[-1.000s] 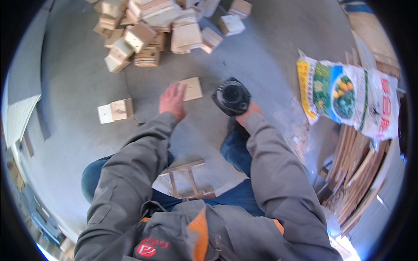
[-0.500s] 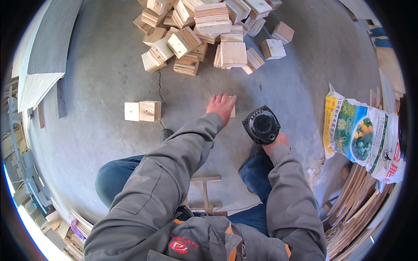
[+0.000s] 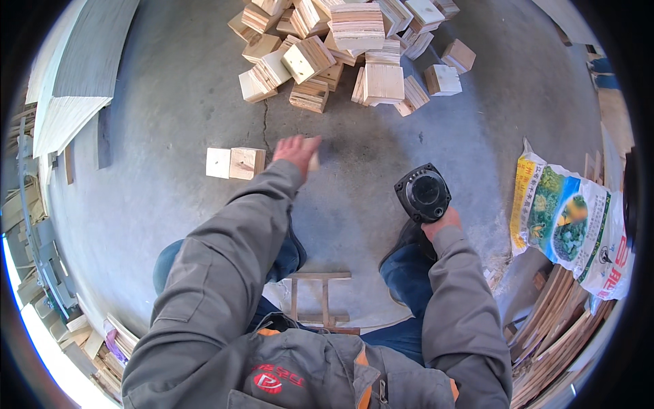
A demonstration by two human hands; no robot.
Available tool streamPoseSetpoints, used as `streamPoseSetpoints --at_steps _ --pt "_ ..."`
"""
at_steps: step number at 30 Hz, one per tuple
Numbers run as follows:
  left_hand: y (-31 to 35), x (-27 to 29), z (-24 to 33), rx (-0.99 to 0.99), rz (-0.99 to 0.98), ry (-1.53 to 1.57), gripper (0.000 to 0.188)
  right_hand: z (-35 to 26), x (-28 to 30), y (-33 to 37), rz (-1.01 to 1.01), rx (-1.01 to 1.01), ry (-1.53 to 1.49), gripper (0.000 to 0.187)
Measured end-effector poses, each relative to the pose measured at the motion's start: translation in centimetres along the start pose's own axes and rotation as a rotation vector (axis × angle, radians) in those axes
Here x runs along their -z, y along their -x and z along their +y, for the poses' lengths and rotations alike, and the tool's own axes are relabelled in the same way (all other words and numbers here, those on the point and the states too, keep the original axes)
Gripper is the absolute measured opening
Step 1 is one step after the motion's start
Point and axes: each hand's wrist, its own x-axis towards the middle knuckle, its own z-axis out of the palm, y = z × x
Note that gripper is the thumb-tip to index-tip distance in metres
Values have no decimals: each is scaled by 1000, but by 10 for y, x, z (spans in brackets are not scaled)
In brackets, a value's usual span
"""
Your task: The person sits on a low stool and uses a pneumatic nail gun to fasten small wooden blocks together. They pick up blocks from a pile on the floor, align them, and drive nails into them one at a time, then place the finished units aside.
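Observation:
My left hand (image 3: 297, 151) is closed on a small wooden block (image 3: 314, 162), just above the floor; the hand covers most of the block. To its left, two pale wooden blocks, one whiter (image 3: 218, 163) and one browner (image 3: 247, 163), sit side by side, touching. In my right hand (image 3: 443, 223) is a black nail gun (image 3: 423, 193), seen from its round-capped end with bolts at the corners. Its front end is hidden beneath that cap.
A heap of layered plywood blocks (image 3: 357, 27) lies at the far side. On the right, a printed plastic sack (image 3: 558, 211) rests by thin wood strips (image 3: 555, 327). Stacked boards (image 3: 85, 75) stand at the left. A small wooden frame (image 3: 321, 298) lies between my legs.
My left hand has moved left with the block, closer to the paired blocks. My right hand still holds the nail gun. The whole view has shifted slightly.

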Motion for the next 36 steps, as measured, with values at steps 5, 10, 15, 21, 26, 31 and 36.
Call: streamPoseSetpoints --at_steps 5,10,15,21,26,31,36 --pt "28 1 -48 140 -37 -126 82 -4 4 2 9 -22 11 30" --pt "36 0 -57 161 -47 -66 75 -7 8 2 4 -37 53 29" --pt "40 11 -64 271 -128 4 75 -6 9 5 2 -5 41 29" --pt "47 5 -116 496 -181 -249 51 -12 18 7 -20 -55 -31 29" --pt "15 31 -84 356 -126 -195 71 2 8 -1 11 -67 -15 31" --pt "-15 83 -23 215 63 -55 99 0 3 -3 9 -1 59 28" --pt "-47 119 -18 146 457 54 99 -3 6 -2 1 -9 68 26"
